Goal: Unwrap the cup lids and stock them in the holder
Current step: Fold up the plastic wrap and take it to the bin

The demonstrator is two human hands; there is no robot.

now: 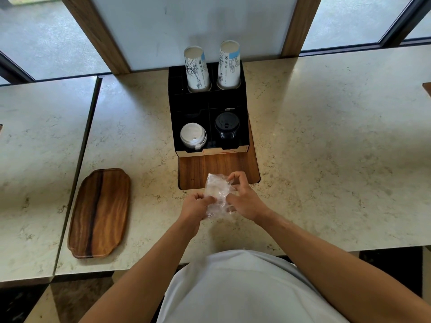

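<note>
A clear plastic-wrapped pack of lids [218, 194] was held between both hands just above the tabletop [326, 148]. The left hand [195, 206] was closed around the pack's near left side, its fingers curled into the wrap. The right hand [243, 198] was pinching the wrap at the pack's far right edge, thumb and forefinger pressed together on the plastic.

Just beyond the hands a wooden board [218, 167] was seen, with the black holder [207, 108] standing on its far part. A stack of white lids [193, 134] sat in the holder's near left compartment, black lids [227, 125] in the near right, and paper cups [197, 68] in the two far ones. Well to the left of the left hand lay a wooden tray [100, 213].
</note>
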